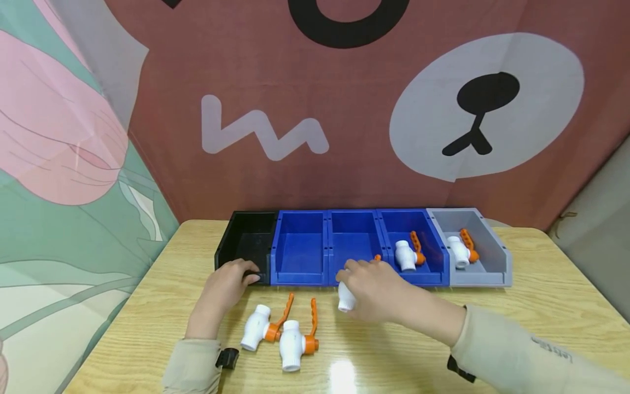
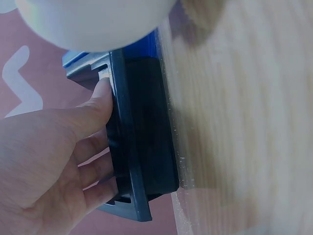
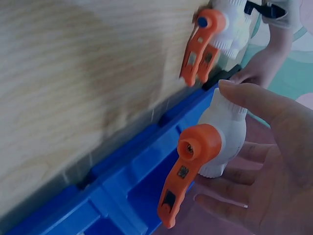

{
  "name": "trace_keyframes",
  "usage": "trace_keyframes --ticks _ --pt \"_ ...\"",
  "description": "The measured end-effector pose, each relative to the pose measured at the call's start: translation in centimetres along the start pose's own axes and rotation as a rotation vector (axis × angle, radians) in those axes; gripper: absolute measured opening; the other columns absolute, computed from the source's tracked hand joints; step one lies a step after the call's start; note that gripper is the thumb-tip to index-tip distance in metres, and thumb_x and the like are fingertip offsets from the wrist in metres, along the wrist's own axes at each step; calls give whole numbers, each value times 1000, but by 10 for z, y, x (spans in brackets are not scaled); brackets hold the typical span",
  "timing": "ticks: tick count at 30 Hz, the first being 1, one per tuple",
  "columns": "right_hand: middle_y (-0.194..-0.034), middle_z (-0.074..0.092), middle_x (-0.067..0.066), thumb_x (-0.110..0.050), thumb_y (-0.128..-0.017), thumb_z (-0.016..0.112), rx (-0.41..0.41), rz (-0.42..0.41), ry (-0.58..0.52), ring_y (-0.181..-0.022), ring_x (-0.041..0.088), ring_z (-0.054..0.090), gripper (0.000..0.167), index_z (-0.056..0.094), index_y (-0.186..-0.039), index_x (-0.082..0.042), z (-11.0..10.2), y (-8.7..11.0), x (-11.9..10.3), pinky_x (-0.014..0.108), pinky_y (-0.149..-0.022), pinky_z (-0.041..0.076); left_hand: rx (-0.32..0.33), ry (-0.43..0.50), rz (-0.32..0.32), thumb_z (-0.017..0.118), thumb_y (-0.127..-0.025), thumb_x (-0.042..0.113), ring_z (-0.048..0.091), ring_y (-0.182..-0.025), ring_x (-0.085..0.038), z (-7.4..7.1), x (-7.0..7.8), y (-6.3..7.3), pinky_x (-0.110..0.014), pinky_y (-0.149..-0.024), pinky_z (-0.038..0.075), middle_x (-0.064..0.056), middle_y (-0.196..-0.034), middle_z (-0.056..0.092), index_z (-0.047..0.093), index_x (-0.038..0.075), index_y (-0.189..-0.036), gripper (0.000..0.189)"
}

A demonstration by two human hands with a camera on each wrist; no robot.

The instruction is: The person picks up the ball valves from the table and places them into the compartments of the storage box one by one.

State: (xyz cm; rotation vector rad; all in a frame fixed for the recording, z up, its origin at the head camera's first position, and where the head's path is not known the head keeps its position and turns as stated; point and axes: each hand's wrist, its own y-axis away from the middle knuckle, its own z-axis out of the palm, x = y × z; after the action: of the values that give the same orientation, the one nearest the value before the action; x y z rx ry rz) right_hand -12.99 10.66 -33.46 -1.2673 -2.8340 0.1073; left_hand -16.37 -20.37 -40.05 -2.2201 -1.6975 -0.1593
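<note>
My left hand (image 1: 223,287) grips the front edge of the black bin (image 2: 149,127), thumb at the rim and fingers reaching inside. In my right hand (image 1: 376,287) is a white plastic ball valve (image 3: 227,132) with an orange lever handle, pinched between thumb and fingers. That hand hovers at the front of the middle blue bin (image 1: 355,241), hiding part of its front wall. Two similar ball valves lie on the table between the hands: one (image 1: 255,328) by the left wrist, the other (image 1: 291,346) just right of it, their levers pointing toward the bins.
The bins stand in a row near the table's back edge. The right blue bin (image 1: 435,241) and the grey bin (image 1: 498,251) each contain one valve. Left of the middle bin is another blue bin (image 1: 299,241). A printed cloth (image 1: 344,180) hangs behind the wooden table (image 1: 162,306).
</note>
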Motion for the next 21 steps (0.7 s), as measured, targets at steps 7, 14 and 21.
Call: trace_keyframes --ticks 7,14,21 --pt "-94 62 3 -34 -71 87 -68 -14 -25 -79 20 61 49 69 -109 -8 -7 -6 17 35 -59 53 -3 -1 -2 71 -92 16 66 -96 -30 1 0 0 -48 -84 55 -7 -97 69 74 9 -100 11" --pt "-92 61 0 -36 -70 87 -144 -28 -23 -78 19 61 47 69 -106 -12 -9 -15 32 41 -65 54 -4 0 2 71 -93 16 67 -96 -31 0 0 0 -48 -84 55 -7 -98 69 74 9 -100 11" --pt "-99 62 1 -35 -72 88 -238 -60 -80 -78 16 61 52 69 -114 -11 -11 -28 46 35 -69 55 2 3 4 71 -93 16 66 -96 -30 0 0 0 -48 -85 55 -7 -97 69 74 8 -100 11"
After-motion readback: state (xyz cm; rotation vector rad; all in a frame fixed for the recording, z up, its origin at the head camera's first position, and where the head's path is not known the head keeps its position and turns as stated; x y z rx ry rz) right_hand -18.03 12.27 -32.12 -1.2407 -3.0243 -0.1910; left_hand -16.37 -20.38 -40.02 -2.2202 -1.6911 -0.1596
